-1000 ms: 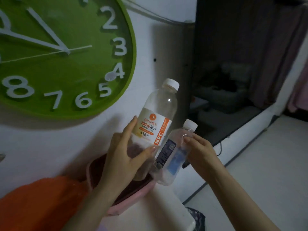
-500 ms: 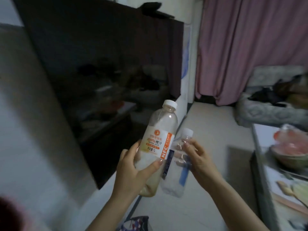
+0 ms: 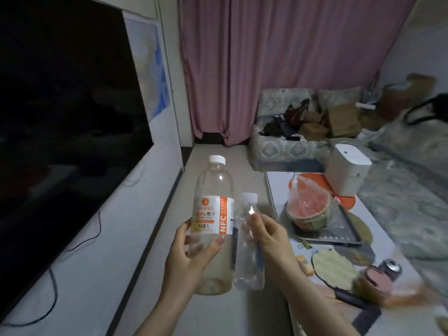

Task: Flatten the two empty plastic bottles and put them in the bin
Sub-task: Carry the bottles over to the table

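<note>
I hold two capped plastic bottles upright in front of me. The large juice bottle is clear with an orange and white label and a white cap; my left hand grips its lower half. The small clear water bottle stands right beside it, touching it, and my right hand grips its upper body. Both bottles keep their full round shape. A white lidded box that may be the bin sits on the low table to the right.
A dark TV screen fills the left above a white console with a trailing cable. Beside a metal tray, a low table at right carries a wrapped watermelon half, a can and mats. Pink curtains and a cluttered sofa stand beyond.
My view has swung right from the wall with the green clock, past the TV, to the floor and low table. Both hands kept their hold on the bottles, upright and side by side.
</note>
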